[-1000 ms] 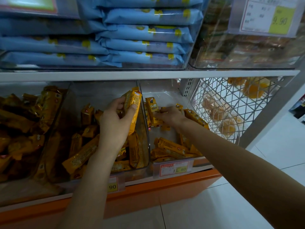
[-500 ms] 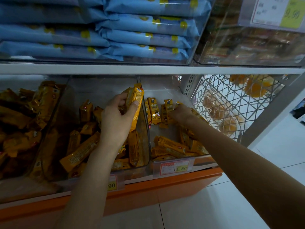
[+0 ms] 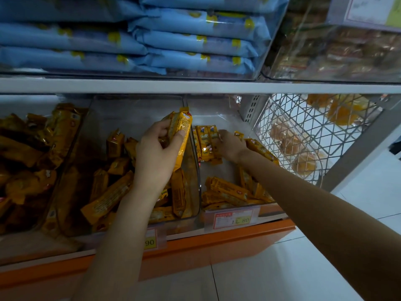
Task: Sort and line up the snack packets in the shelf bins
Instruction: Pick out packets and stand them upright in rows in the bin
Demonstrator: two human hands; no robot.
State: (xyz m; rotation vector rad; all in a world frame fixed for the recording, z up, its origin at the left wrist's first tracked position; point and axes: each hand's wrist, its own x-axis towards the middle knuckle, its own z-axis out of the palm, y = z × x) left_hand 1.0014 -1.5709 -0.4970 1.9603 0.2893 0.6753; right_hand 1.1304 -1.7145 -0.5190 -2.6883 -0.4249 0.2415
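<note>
Where the packets lie: orange-yellow snack packets fill three clear bins on the lower shelf, with a jumbled heap (image 3: 108, 196) in the middle bin (image 3: 138, 109).
Look: long, slim, glossy wrappers with small red marks.
Left hand (image 3: 158, 153): grips a small upright stack of packets (image 3: 181, 135) above the middle bin's right wall.
Right hand (image 3: 231, 146): deep in the right bin (image 3: 217, 109), fingers bent onto the standing row (image 3: 206, 142) at the far end; whether it pinches one, cannot tell.
Near heap (image 3: 227, 190): loose packets at the right bin's near end.
Open room: bare bin floor shows between standing row and near heap.
Edges: upper shelf (image 3: 195, 85) close overhead; wire basket (image 3: 293, 118) just right.
</note>
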